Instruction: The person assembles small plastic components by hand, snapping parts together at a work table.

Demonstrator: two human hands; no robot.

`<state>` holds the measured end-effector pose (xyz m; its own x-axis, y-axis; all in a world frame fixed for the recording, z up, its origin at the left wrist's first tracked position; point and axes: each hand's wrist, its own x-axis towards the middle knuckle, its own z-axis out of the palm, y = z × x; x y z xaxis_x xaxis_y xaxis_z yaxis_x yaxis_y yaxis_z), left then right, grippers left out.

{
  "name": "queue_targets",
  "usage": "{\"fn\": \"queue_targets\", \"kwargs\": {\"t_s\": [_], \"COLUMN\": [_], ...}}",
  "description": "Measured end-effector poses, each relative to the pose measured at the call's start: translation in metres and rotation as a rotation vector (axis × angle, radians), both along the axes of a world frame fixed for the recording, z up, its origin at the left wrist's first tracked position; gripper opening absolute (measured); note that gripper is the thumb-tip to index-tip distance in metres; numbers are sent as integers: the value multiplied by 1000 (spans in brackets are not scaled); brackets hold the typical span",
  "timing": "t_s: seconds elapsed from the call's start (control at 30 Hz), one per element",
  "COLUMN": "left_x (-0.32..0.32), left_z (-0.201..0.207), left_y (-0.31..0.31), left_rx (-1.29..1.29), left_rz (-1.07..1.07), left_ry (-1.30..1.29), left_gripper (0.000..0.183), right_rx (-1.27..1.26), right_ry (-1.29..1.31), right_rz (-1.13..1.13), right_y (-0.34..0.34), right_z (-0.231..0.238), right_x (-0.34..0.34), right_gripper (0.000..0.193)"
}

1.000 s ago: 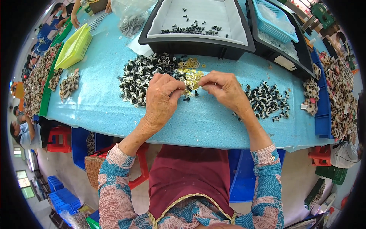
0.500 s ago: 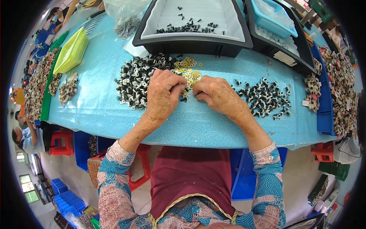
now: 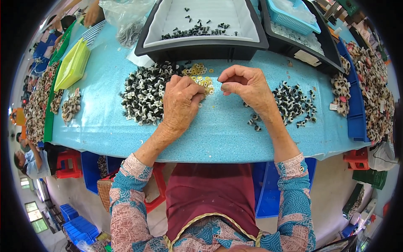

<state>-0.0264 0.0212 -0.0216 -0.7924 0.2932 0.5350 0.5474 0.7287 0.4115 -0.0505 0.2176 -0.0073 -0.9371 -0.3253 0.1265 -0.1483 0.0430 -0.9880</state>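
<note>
My left hand (image 3: 181,105) rests at the right side of a heap of small black pegs with white washers (image 3: 140,98). Its thumb and fingers are closed together; what they hold, if anything, is hidden. Just beyond its fingertips lie loose yellow and white washers (image 3: 200,69). Raised over the blue tabletop, my right hand (image 3: 249,86) has thumb and fingertips pinched. A tiny dark bit shows at the pinch, too small to name. Beneath and right of this hand spreads a looser pile of black pegs with white washers (image 3: 296,103).
Beyond my hands stands a black tray (image 3: 201,49) with a white liner and scattered black pegs. Another black tray (image 3: 308,56), at the far right, bears a light-blue basket (image 3: 294,21). A yellow-green basket (image 3: 71,67) stands left. Blue (image 3: 357,109) and green-edged bins hold mottled plush pieces.
My right hand has lifted away from the left and moved up and right, its fingers still pinched. The left hand stays near the yellow washers. The whole view has shifted slightly.
</note>
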Motion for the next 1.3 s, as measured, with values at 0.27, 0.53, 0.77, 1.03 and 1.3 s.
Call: {"fn": "queue_targets", "kwargs": {"t_s": [0.27, 0.53, 0.77, 1.03, 1.3], "left_x": [8, 12, 14, 15, 15], "left_z": [13, 15, 14, 16, 12], "left_y": [3, 9, 11, 10, 7], "left_rx": [468, 1030, 1011, 1136, 1141], "left_rz": [9, -131, -68, -43, -103], "left_ry": [-387, -851, -887, -995, -1013], "left_gripper": [3, 11, 13, 13, 11], "right_rx": [-108, -199, -68, -86, -141], "right_ry": [-111, -161, -139, -139, -111], "right_rz": [96, 189, 191, 203, 221], "right_y": [1, -4, -4, -3, -3], "right_z": [4, 3, 2, -1, -1], "right_x": [5, 8, 5, 6, 8], "right_gripper": [11, 13, 11, 11, 15]}}
